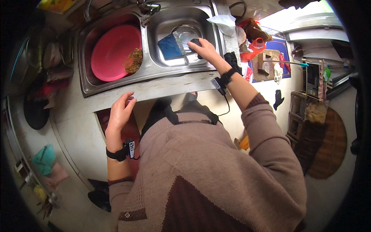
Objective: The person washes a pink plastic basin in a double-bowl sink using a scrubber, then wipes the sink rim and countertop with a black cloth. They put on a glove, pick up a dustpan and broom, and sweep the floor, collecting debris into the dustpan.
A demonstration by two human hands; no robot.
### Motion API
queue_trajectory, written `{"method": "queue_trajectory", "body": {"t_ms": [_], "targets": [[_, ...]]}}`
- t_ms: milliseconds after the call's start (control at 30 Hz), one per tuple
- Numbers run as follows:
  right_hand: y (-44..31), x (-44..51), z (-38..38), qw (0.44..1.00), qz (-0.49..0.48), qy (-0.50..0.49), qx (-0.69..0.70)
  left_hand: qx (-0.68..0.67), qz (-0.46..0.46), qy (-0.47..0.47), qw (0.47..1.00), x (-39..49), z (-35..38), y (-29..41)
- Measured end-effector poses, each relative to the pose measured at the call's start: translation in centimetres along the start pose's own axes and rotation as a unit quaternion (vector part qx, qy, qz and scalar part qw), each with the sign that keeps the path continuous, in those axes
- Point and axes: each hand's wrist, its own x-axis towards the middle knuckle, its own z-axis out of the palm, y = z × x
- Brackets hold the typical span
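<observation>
My right hand is over the right bowl of a stainless-steel double sink, its fingers around a small black object that they partly hide. Beneath and behind it sits a round, clear dish or lid. Just left of that lies a flat blue packet or cloth with a pale edge strip. My left hand hovers by the front counter edge, fingers apart and holding nothing. In the left bowl, a pink plastic basin leans with a golden mesh scourer against its rim.
A faucet stands behind the sink's divider. A white sheet or bag lies over the sink's right rim, and a black cloth hangs nearby. Further right are a red plastic bag and a wooden ladder-like frame.
</observation>
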Motion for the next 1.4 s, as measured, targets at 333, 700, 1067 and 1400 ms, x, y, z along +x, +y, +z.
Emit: {"method": "queue_trajectory", "body": {"t_ms": [333, 700, 1067, 1400], "targets": [[3.2, -13.1, -5.1, 0.952, -0.207, 0.032, -0.221, -0.001, 0.013, -0.022, 1.000, 0.8, 3.0, 1.8], [6.5, -14.6, -5.5, 0.896, -0.300, 0.029, -0.326, -0.002, -0.005, -0.031, 0.999, 0.4, 5.1, 3.2], [4.2, -12.1, 1.3, 0.912, -0.342, 0.018, -0.226, 0.020, -0.065, -0.032, 0.997, -0.5, 3.5, 2.8], [2.5, -12.7, 2.8, 0.885, -0.398, -0.017, -0.240, 0.027, -0.028, -0.036, 0.999, 1.7, 3.4, 4.5]]}}
